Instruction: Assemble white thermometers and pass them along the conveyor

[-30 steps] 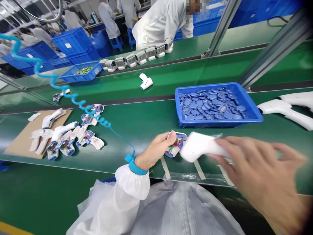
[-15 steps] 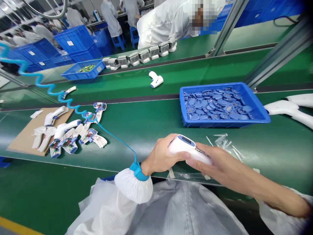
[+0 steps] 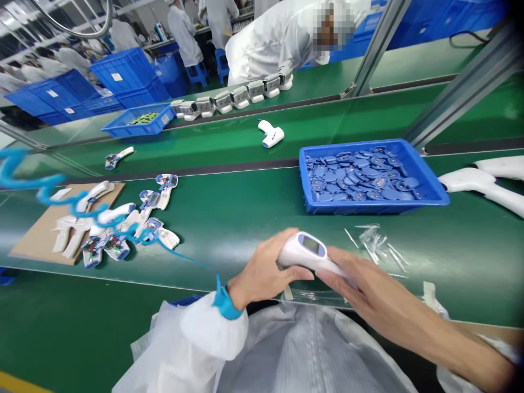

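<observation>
A white handheld infrared thermometer (image 3: 309, 252) with a blue-framed display lies across both my hands, its screen turned up. My left hand (image 3: 266, 263) grips its front end from below. My right hand (image 3: 364, 285) lies along the handle, fingers wrapped over it. A blue wrist strap (image 3: 224, 303) circles my left wrist, and its coiled blue cord (image 3: 53, 192) runs off to the left. Open thermometer shells and circuit boards (image 3: 117, 243) lie well left of my hands, some on a cardboard sheet (image 3: 35, 240).
A blue tray of blue display parts (image 3: 368, 177) stands beyond my hands. Crumpled clear plastic film (image 3: 379, 245) lies to the right of them. White thermometer shells (image 3: 483, 183) sit at the right edge. A co-worker in white (image 3: 286, 43) leans over the far belt, beside a row of devices (image 3: 233, 98).
The open, blurred assembly of a second ago is now a closed thermometer body held in both hands. It has turned so its screen faces up. The plastic film has come into view.
</observation>
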A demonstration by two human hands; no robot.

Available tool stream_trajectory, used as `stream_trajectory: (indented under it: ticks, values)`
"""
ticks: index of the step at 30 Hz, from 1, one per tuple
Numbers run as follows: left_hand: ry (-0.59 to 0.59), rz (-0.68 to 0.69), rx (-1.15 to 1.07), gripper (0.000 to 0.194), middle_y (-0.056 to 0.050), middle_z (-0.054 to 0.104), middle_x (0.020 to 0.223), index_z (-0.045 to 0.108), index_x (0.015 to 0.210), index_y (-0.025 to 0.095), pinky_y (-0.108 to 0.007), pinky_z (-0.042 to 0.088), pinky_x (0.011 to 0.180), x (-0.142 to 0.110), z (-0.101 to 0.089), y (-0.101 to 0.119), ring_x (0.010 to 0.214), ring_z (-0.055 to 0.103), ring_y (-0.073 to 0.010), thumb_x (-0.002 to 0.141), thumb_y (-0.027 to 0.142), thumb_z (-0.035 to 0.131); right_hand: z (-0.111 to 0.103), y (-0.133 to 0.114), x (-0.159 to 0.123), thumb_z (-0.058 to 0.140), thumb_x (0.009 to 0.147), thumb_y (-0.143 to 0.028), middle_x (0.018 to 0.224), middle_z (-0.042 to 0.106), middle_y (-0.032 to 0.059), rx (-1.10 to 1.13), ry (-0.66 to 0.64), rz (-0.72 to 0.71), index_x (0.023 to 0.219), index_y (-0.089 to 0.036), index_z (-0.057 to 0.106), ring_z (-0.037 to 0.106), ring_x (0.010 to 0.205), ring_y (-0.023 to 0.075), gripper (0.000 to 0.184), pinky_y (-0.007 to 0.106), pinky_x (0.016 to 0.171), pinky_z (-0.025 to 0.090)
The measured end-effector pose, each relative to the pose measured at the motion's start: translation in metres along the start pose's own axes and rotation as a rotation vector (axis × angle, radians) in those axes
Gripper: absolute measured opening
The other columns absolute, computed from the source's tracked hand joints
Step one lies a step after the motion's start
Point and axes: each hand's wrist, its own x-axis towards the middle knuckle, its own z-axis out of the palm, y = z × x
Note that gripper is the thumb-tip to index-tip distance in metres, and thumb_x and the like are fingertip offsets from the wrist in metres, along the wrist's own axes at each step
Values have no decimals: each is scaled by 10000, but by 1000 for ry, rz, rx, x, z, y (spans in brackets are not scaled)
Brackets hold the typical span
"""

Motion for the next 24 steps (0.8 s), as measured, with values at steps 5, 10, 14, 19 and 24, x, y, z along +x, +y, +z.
stream_trajectory:
  ticks: [5, 10, 14, 19, 24]
  values:
    - [-8, -118, 56, 418, -21, 712, 819, 652, 996, 207, -304, 451, 629, 8, -7, 11, 695, 644, -191, 839, 570, 788, 13, -19, 42, 544, 1015, -551, 1045, 715, 54, 102, 286, -55, 1062, -252, 675, 676, 864, 184, 330, 304, 734, 533]
    - [-53, -50, 91, 297, -93, 778, 985, 656, 1148, 194, -342, 512, 669, 14, -5, 13, 789, 739, -265, 888, 336, 679, 40, -53, 87, 544, 1030, -446, 553, 395, -34, -165, 668, -194, 572, -210, 364, 349, 511, 93, 546, 297, 531, 288]
    - [-75, -19, 435, 371, -174, 779, 903, 662, 1159, 106, -449, 561, 693, 19, -4, 13, 770, 758, -364, 890, 355, 602, 44, -51, 96, 546, 1027, -280, 531, 361, -40, -261, 804, -378, 544, -195, 346, 321, 493, 72, 530, 291, 509, 246]
    - [-145, 69, 585, 382, -133, 786, 859, 648, 1177, 106, -431, 599, 690, 27, -15, 19, 736, 766, -334, 866, 320, 589, 42, -51, 102, 585, 996, -191, 522, 318, -53, -282, 933, -476, 539, -191, 331, 285, 480, 59, 523, 286, 485, 223]
    - [-95, 64, 627, 342, -133, 793, 902, 651, 1158, 118, -419, 593, 729, 30, -28, 22, 811, 774, -339, 876, 307, 616, 44, -53, 108, 544, 1016, -232, 504, 287, -51, -223, 1011, -464, 520, -200, 288, 242, 472, 65, 559, 307, 497, 202]
